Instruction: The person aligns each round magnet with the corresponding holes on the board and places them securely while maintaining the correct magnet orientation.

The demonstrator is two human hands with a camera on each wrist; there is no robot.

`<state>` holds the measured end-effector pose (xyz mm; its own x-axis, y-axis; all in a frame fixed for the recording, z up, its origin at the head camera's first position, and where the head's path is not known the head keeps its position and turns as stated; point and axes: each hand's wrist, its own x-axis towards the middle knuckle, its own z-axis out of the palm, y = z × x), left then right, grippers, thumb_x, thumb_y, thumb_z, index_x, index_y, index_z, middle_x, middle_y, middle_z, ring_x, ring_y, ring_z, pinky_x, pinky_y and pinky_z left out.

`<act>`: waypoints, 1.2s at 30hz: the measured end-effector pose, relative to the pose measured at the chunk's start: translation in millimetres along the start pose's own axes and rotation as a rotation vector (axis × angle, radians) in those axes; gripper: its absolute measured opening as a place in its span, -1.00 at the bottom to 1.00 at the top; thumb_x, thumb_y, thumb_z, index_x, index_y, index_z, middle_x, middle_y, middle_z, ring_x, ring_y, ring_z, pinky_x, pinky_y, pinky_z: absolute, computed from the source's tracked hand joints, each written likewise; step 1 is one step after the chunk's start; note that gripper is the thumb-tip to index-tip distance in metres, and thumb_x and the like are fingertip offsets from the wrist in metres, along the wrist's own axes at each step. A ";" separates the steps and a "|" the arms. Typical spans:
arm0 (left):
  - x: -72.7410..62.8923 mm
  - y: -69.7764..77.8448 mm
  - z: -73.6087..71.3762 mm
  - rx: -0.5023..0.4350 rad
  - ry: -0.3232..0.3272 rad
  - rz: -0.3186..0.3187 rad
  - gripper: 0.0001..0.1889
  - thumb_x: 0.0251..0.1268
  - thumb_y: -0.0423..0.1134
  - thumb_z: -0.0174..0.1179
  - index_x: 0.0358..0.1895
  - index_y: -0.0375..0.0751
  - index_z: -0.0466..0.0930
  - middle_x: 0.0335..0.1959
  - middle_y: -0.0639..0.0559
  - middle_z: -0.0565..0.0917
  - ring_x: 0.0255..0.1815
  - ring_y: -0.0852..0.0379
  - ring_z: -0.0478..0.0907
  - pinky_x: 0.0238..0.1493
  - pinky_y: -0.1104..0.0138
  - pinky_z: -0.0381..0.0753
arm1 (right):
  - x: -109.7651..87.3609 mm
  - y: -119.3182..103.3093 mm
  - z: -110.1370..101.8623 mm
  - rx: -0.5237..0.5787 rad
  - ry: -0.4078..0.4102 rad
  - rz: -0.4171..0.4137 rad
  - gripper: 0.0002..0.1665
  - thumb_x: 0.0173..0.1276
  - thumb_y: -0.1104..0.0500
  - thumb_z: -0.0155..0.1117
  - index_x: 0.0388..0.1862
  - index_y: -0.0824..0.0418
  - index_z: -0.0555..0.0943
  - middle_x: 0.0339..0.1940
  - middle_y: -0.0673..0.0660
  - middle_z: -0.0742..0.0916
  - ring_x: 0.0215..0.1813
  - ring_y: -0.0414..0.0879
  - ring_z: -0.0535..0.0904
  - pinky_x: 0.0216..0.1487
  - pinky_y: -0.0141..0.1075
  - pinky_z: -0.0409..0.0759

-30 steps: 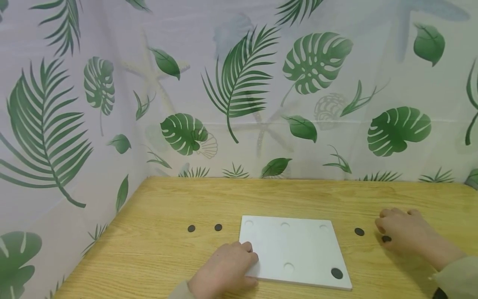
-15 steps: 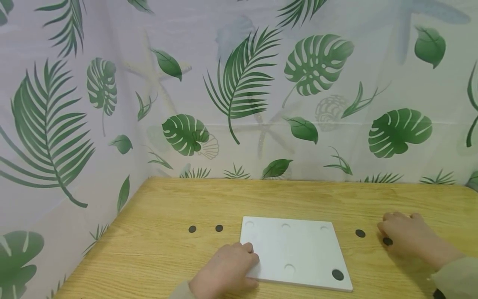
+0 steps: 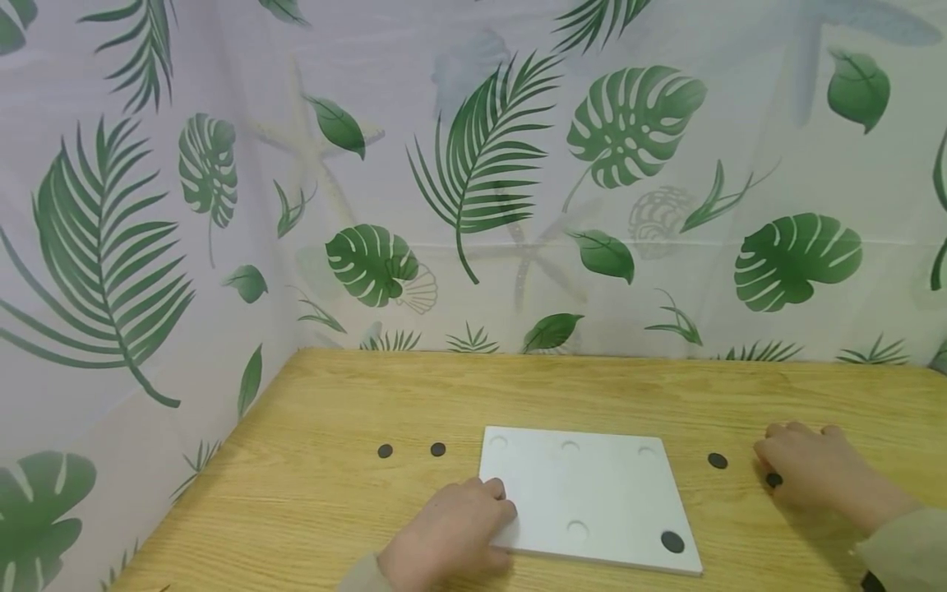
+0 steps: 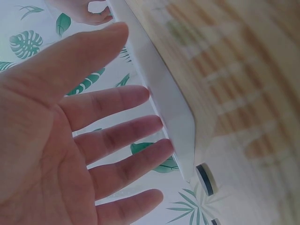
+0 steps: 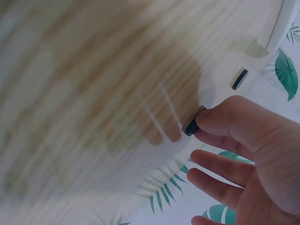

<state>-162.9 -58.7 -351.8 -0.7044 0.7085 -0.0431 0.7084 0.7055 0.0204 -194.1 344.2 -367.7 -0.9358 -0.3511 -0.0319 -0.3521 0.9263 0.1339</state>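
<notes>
On the desk (image 3: 333,501) rests a white board (image 3: 584,485); the left grip (image 3: 453,522), fingers (image 4: 119,133) extended, touches its left edge. To the board's right, the right grip (image 3: 817,466) pinches a black disc (image 5: 191,125), near a loose disc (image 3: 718,461).

the right hand (image 5: 267,164) pinches a dark disc (image 5: 191,127) near another disc (image 5: 239,79).
</notes>
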 end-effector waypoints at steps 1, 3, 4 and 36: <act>0.3 -0.1 0.3 0.001 0.000 0.001 -0.79 -0.15 -0.08 0.30 -0.44 -0.07 0.54 -0.53 0.20 0.32 -0.56 0.26 0.23 -0.57 0.46 0.24 | -0.1 0.3 -0.1 0.005 -0.005 0.000 -0.65 -0.22 0.25 0.38 -0.64 -0.01 0.35 -0.56 -0.07 0.34 -0.47 -0.11 0.25 -0.40 0.18 0.27; 0.9 -0.3 0.7 0.009 0.001 0.004 -0.78 -0.15 -0.07 0.30 -0.44 -0.06 0.54 -0.53 0.20 0.31 -0.56 0.27 0.23 -0.57 0.46 0.24 | -0.1 0.7 -0.1 0.013 -0.019 0.002 -0.66 -0.20 0.25 0.37 -0.64 -0.02 0.35 -0.55 -0.08 0.35 -0.46 -0.11 0.24 -0.41 0.15 0.27; 1.1 -0.3 0.7 0.013 0.001 0.005 -0.78 -0.15 -0.07 0.30 -0.44 -0.06 0.54 -0.53 0.20 0.31 -0.56 0.27 0.23 -0.58 0.46 0.23 | 0.0 1.2 -0.3 0.014 -0.023 0.003 -0.66 -0.19 0.24 0.37 -0.64 -0.01 0.35 -0.55 -0.08 0.35 -0.46 -0.11 0.25 -0.40 0.15 0.27; 2.0 0.3 1.1 0.001 -0.028 -0.003 -0.77 -0.11 -0.04 0.30 -0.39 -0.05 0.55 -0.51 0.20 0.33 -0.54 0.27 0.23 -0.53 0.46 0.26 | -8.5 -1.6 -0.5 0.012 0.042 0.002 -0.71 -0.26 0.22 0.24 -0.73 0.05 0.27 -0.58 -0.07 0.32 -0.46 -0.10 0.25 -0.38 0.15 0.28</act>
<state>-164.0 -57.1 -353.0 -0.7048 0.7059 -0.0711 0.7066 0.7074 0.0187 -185.6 345.6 -367.1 -0.9352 -0.3541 0.0105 -0.3503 0.9287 0.1217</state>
